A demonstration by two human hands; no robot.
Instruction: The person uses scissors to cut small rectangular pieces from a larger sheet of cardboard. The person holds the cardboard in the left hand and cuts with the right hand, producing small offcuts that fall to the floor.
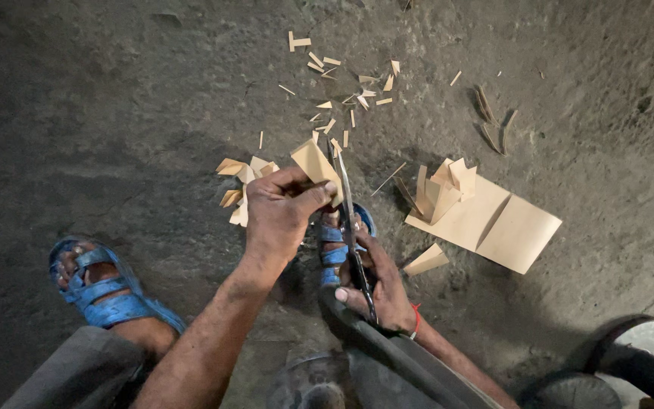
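Two sandals (104, 291), one scissors (351, 227)

feet: blue strapped rubber sandals (104, 295) are worn
right wrist: a red thread band (416, 318) is tied
legs: grey trousers (70, 375) are worn

Bare floor (115, 98) lies open leftward; card offcuts (342, 87) ahead and folded card sheets (486, 220) rightward crowd the ground.

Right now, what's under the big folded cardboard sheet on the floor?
Only the grey floor shows around the folded cardboard sheet. Cut pieces lie on top of its left end. Whatever is beneath the sheet is covered and cannot be seen.
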